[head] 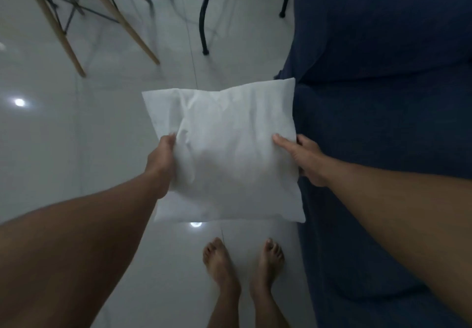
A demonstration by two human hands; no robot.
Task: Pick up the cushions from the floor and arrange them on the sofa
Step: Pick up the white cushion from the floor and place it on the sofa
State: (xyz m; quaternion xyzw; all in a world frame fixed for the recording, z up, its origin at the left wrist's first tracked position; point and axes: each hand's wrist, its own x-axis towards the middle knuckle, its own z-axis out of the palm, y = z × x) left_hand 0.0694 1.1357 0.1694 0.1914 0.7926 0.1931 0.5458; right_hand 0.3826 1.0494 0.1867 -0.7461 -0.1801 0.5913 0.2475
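Observation:
A white square cushion (224, 148) hangs in the air above the floor, held flat between both hands. My left hand (163, 164) grips its left edge, fingers tucked under the fabric. My right hand (304, 161) grips its right edge, thumb on top. The dark blue sofa (383, 97) fills the right side of the view, and the cushion's right edge overlaps the sofa's front edge. No other cushion shows.
A glossy white tiled floor (76, 136) spreads to the left. A chair with wooden legs (63, 31) stands at the far left and black metal legs (204, 21) at the far centre. My bare feet (242, 269) stand beside the sofa.

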